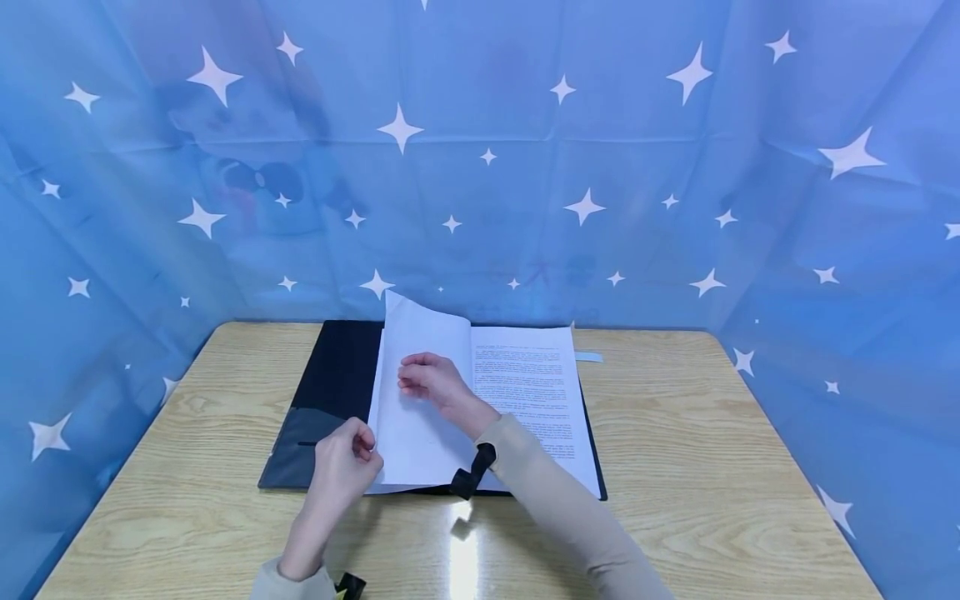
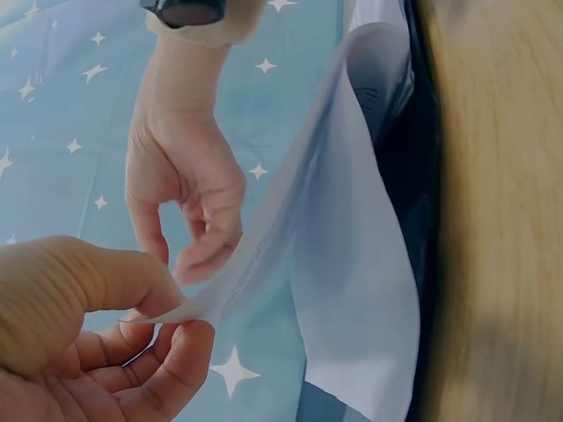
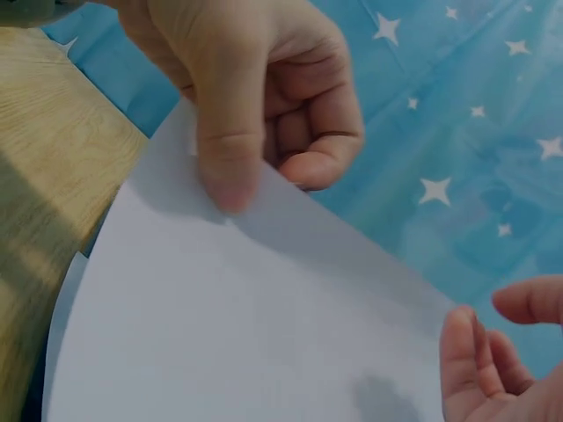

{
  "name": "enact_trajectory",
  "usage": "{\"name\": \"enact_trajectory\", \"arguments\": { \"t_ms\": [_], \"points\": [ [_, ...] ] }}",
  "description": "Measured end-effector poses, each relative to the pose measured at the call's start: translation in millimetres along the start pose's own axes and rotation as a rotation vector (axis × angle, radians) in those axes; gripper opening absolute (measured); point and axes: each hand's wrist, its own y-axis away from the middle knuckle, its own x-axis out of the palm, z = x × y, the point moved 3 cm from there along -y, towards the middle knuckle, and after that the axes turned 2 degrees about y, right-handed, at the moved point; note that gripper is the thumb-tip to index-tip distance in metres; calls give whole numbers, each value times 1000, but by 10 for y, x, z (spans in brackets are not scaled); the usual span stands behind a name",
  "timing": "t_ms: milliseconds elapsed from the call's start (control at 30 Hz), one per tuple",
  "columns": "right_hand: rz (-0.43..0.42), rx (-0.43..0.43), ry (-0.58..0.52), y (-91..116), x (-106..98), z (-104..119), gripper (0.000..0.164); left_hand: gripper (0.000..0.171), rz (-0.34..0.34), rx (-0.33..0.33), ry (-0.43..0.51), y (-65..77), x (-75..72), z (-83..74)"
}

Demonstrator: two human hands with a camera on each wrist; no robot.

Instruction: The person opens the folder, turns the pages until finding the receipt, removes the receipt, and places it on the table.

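A black folder (image 1: 347,358) lies spread on the table, with a stack of printed pages (image 1: 525,375) on its right side. One white sheet (image 1: 420,442) is turned over to the left, its far corner raised and its surface bowed. My left hand (image 1: 345,458) pinches the near left edge of this sheet between thumb and fingers, as the left wrist view shows. Above the sheet is my right hand (image 1: 442,387), its fingers loosely bent and the thumb (image 3: 532,301) apart from them, gripping nothing. Another sheet lies beneath the turned one.
The wooden table (image 1: 697,467) extends on both sides of the folder. A pale blue tab (image 1: 588,357) sticks out from the pages on the right. Behind the table hangs a blue curtain (image 1: 480,242) with white stars. Each wrist bears a black strap (image 1: 474,473).
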Motion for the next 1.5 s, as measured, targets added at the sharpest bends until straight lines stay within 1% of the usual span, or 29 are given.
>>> {"name": "enact_trajectory", "arguments": {
  "t_ms": [233,433,600,867,1067,1233,1300,1367,1500],
  "points": [
    [5,5,11,-3,-127,5,30,26,4,-18,-17,8,19,80],
    [16,2,-1,-4,-223,-11,33,24,39,-46,-19,18,29,133],
    [9,0,-7,-7,-294,-18,32,24,65,-64,-19,23,36,169],
    [-26,11,-14,-2,-423,-16,34,26,75,-48,-10,29,74,242],
    [-34,-4,-29,2,-535,-17,32,27,92,-59,-17,35,102,298],
    [-52,3,-15,1,-650,-30,32,29,77,-19,-23,44,121,331],
    [-64,10,-1,2,-702,-35,34,28,78,-15,-29,46,132,344],
    [-77,14,-1,1,-754,-43,34,27,94,-31,-38,50,142,361],
    [-101,12,-12,-24,-865,-72,33,23,134,-95,-58,52,174,411]
  ]
}}
